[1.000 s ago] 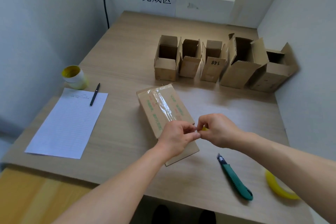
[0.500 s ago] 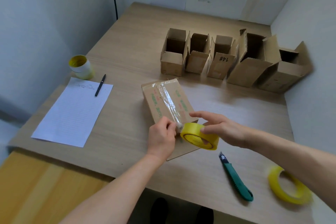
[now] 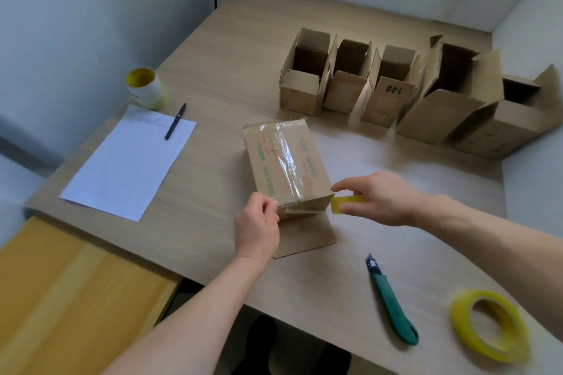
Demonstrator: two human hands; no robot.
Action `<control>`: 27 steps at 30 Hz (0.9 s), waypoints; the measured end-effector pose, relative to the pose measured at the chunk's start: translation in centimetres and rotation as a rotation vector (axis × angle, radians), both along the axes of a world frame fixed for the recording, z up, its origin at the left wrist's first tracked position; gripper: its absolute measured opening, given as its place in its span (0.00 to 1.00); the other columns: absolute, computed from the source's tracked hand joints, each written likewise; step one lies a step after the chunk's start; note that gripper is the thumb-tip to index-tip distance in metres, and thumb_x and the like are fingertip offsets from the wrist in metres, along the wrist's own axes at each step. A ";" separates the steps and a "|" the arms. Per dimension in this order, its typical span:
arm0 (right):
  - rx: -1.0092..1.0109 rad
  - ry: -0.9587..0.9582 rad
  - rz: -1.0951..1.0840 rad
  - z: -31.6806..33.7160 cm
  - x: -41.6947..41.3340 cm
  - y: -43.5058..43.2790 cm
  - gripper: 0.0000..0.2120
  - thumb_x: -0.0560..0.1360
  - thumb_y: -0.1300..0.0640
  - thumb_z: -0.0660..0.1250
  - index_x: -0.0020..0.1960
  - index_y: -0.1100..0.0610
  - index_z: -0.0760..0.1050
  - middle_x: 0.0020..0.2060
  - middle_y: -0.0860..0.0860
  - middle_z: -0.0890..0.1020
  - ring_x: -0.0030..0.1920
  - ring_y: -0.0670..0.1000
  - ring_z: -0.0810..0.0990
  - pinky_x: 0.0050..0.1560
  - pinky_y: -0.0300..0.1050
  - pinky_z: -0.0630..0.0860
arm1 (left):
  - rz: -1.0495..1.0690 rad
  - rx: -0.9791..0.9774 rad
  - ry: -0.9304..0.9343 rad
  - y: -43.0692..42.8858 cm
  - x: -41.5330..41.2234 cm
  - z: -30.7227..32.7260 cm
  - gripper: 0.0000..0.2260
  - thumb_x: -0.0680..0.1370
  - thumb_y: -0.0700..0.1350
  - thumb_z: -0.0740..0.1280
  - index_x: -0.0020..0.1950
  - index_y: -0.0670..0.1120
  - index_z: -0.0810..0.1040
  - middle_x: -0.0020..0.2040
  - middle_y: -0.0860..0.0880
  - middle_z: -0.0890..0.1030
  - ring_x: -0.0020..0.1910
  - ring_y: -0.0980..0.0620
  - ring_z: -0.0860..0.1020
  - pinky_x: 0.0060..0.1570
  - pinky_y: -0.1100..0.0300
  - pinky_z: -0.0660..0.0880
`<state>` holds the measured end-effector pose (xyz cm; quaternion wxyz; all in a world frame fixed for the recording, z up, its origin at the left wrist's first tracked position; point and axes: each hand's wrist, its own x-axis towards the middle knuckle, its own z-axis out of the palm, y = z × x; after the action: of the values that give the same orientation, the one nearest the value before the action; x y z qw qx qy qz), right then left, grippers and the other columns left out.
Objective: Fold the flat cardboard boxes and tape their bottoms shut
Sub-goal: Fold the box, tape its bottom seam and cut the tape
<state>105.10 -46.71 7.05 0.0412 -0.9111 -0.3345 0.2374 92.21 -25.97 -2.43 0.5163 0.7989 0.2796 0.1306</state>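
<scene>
A cardboard box (image 3: 283, 158) lies bottom-up in the middle of the table, with a strip of clear tape running along its seam. My left hand (image 3: 258, 224) pinches the tape end at the box's near left corner. My right hand (image 3: 382, 198) grips a yellow tape roll (image 3: 347, 203), seen edge-on, just right of the box's near right corner. A stretch of clear tape spans the box's near face between the two hands. One loose flap lies flat on the table below the box.
Several folded boxes (image 3: 304, 82) stand open in a row at the back right. A green utility knife (image 3: 391, 303) and a second yellow tape roll (image 3: 490, 326) lie near the front right. A paper sheet (image 3: 128, 161), pen (image 3: 175, 122) and a stacked tape roll (image 3: 146, 88) lie left.
My right hand has drawn the tape roll rightward past the box's near edge, and the roll now shows edge-on. My left hand stayed at the near left corner.
</scene>
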 end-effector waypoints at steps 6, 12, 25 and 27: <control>0.124 0.115 -0.039 -0.9 0.5 -2.0 0.17 0.75 0.46 0.64 0.63 0.40 0.74 0.47 0.47 0.80 0.50 0.54 0.77 0.44 0.43 0.69 | 0.004 0.063 0.019 0.6 -0.8 -0.6 0.10 0.80 0.41 0.64 0.39 0.48 0.71 0.31 0.53 0.78 0.34 0.45 0.78 0.38 0.47 0.77; -0.123 -0.282 0.013 -3.3 1.0 -0.7 0.21 0.80 0.41 0.56 0.72 0.36 0.64 0.58 0.49 0.82 0.59 0.56 0.78 0.47 0.46 0.74 | 0.053 0.115 0.024 -0.3 -1.1 -1.4 0.08 0.80 0.42 0.64 0.41 0.45 0.73 0.33 0.52 0.79 0.34 0.46 0.79 0.38 0.48 0.76; -0.140 -0.313 0.099 -5.3 2.7 1.3 0.22 0.81 0.42 0.53 0.74 0.36 0.56 0.53 0.49 0.83 0.52 0.55 0.80 0.38 0.46 0.74 | 0.130 0.077 0.086 0.7 -0.4 -2.9 0.08 0.80 0.46 0.65 0.41 0.47 0.74 0.34 0.53 0.81 0.35 0.45 0.81 0.41 0.48 0.79; -0.137 -0.317 0.111 -5.8 2.8 1.4 0.22 0.81 0.41 0.53 0.75 0.36 0.55 0.54 0.47 0.83 0.53 0.55 0.80 0.37 0.46 0.71 | 0.125 0.092 0.092 1.0 -0.4 -3.3 0.08 0.80 0.46 0.65 0.41 0.48 0.75 0.34 0.53 0.81 0.35 0.45 0.81 0.40 0.47 0.79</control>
<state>107.86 -45.33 1.20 -0.0875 -0.9179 -0.3697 0.1148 91.77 -25.00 -5.70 0.4564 0.8080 0.3460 0.1384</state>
